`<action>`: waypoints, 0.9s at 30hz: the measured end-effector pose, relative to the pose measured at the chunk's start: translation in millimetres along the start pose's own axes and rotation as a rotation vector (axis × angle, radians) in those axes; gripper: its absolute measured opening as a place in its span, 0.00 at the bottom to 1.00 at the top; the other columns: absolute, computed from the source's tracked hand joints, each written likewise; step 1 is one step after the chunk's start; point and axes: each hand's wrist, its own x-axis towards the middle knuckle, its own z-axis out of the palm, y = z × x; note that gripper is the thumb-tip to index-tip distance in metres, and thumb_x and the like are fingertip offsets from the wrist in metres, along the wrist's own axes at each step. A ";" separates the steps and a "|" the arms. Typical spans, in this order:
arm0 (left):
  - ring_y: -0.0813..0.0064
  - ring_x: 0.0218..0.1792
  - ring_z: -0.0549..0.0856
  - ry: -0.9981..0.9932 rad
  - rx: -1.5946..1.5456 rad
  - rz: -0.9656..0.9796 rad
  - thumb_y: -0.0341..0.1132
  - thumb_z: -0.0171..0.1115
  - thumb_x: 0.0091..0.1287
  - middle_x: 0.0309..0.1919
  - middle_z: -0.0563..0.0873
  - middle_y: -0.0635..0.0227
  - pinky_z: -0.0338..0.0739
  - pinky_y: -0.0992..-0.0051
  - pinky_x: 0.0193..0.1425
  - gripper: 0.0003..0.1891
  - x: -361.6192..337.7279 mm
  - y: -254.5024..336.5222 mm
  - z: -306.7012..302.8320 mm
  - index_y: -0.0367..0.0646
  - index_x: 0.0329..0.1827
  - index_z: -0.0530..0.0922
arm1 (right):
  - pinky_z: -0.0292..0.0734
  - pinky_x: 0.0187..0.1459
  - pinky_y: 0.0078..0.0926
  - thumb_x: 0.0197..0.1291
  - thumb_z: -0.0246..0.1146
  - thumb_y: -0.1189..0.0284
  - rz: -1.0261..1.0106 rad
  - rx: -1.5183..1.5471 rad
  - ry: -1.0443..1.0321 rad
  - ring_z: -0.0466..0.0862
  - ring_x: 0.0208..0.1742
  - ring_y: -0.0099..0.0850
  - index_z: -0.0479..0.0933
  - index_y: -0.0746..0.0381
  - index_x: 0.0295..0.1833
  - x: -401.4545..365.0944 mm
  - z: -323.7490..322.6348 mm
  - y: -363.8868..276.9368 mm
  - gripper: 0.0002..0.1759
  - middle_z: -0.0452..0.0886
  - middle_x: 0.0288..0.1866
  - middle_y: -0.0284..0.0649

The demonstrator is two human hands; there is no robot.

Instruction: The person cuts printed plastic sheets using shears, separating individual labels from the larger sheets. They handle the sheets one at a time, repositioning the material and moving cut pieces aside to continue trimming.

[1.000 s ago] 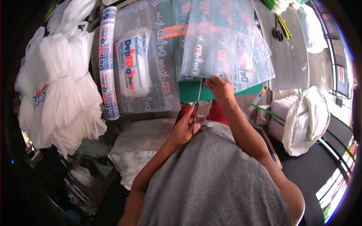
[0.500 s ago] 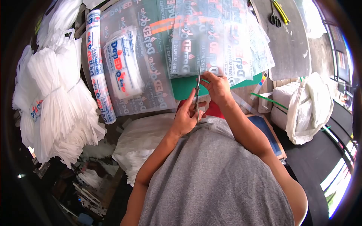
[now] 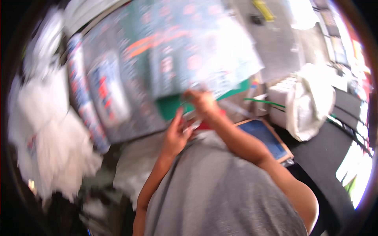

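Observation:
The view is smeared by motion. My right hand (image 3: 201, 101) pinches the near edge of a clear plastic sheet printed with red and blue lettering (image 3: 197, 59), which lies over a green mat (image 3: 169, 107). Just below it my left hand (image 3: 177, 133) is curled, thumb up, around a pair of long scissors whose blades are lost in the blur between the two hands. Both hands are close to my grey shirt.
A printed roll (image 3: 84, 94) and a folded printed pack (image 3: 108, 92) lie to the left, beside a heap of white plastic bags (image 3: 51, 129). At the right are a white sack (image 3: 311, 106), a blue board (image 3: 262, 137) and a grey board (image 3: 275, 35).
The view has swung and blurred, so everything sits lower and further left. My hands have stayed together at the sheet's near edge, the left one slightly lower.

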 end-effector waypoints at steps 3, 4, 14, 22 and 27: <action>0.72 0.53 0.85 -0.025 -0.120 -0.061 0.24 0.58 0.71 0.61 0.80 0.58 0.84 0.72 0.54 0.38 1.5 0.8 3.4 0.43 0.82 0.51 | 0.78 0.59 0.29 0.39 0.80 0.61 0.128 0.778 0.163 0.85 0.51 0.25 0.81 0.58 0.52 -9.4 41.0 24.6 0.31 0.84 0.47 0.32; 0.72 0.46 0.87 -0.007 -0.055 -0.048 0.24 0.57 0.70 0.57 0.82 0.58 0.84 0.73 0.47 0.38 0.5 9.6 7.1 0.43 0.82 0.50 | 0.81 0.53 0.31 0.49 0.75 0.67 0.466 1.086 0.103 0.85 0.49 0.25 0.79 0.62 0.54 -5.0 27.8 7.1 0.26 0.84 0.43 0.35; 0.74 0.34 0.85 0.041 -0.110 -0.182 0.23 0.57 0.69 0.47 0.85 0.61 0.81 0.76 0.37 0.39 -0.7 14.4 3.0 0.43 0.83 0.51 | 0.85 0.44 0.27 0.59 0.68 0.72 0.827 1.549 0.430 0.86 0.39 0.31 0.79 0.69 0.51 20.4 -14.1 -31.8 0.17 0.84 0.38 0.41; 0.78 0.38 0.85 -0.048 -0.101 -0.117 0.22 0.55 0.74 0.54 0.85 0.60 0.82 0.78 0.40 0.38 -2.5 14.0 -4.9 0.46 0.83 0.48 | 0.85 0.50 0.44 0.64 0.67 0.73 1.006 1.564 0.251 0.86 0.51 0.37 0.74 0.61 0.61 18.3 0.1 -14.7 0.20 0.84 0.50 0.42; 0.80 0.36 0.86 -0.025 -0.141 -0.168 0.24 0.54 0.75 0.59 0.84 0.55 0.83 0.80 0.42 0.39 -4.2 16.5 -5.8 0.50 0.84 0.43 | 0.85 0.48 0.38 0.65 0.65 0.80 0.740 1.632 0.397 0.84 0.46 0.35 0.71 0.62 0.59 26.2 -1.5 -26.1 0.19 0.81 0.47 0.42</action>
